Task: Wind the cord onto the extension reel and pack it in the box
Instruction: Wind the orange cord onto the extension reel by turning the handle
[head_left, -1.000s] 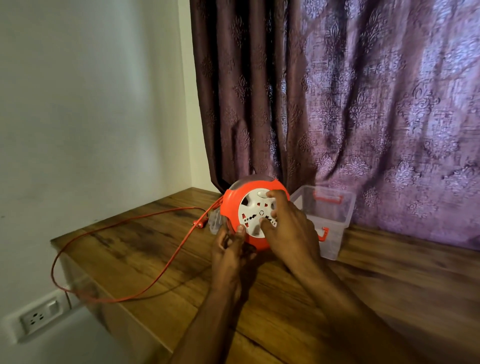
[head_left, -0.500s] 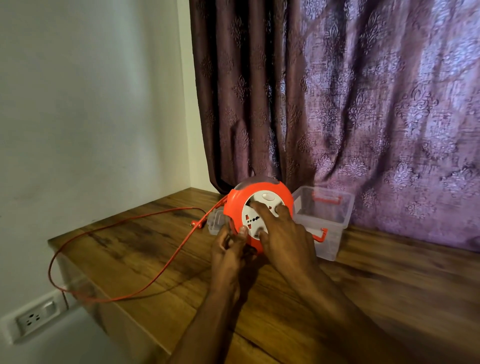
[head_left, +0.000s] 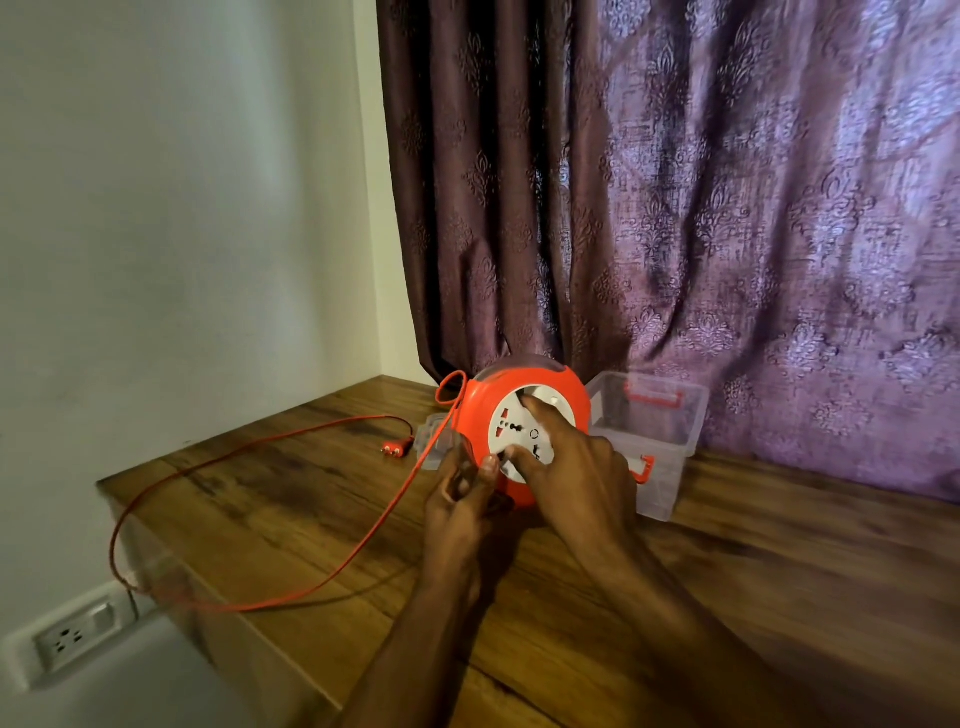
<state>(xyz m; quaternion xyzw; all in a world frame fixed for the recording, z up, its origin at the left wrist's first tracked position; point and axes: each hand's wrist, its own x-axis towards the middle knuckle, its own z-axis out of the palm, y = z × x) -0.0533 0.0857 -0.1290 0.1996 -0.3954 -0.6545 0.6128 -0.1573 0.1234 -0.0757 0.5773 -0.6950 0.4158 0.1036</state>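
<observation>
The orange reel (head_left: 519, 431) is stood on edge on the wooden table (head_left: 779, 571), its white socket face turned toward the camera, and winding is judged to be under way but far from done. The reel's lower left edge is gripped by the left hand (head_left: 460, 512), fingers curled and thumb pressed on the rim; what else, if anything, is pinched there cannot be told. The right hand (head_left: 571, 467) is laid on the white face, forefinger stretched to the upper edge and thumb set low, as if the face is being turned. A long run of cord (head_left: 332, 577) is left unwound: it is led from the reel's upper left, down across the table, over the left edge in a wide loop, and back along the top to the plug (head_left: 393, 449), which lies free on the wood near the reel. How much cord is already inside cannot be seen. The clear box (head_left: 670, 447) is placed just behind and right of the reel, open, with nothing seen in it. Packing is not yet begun.
</observation>
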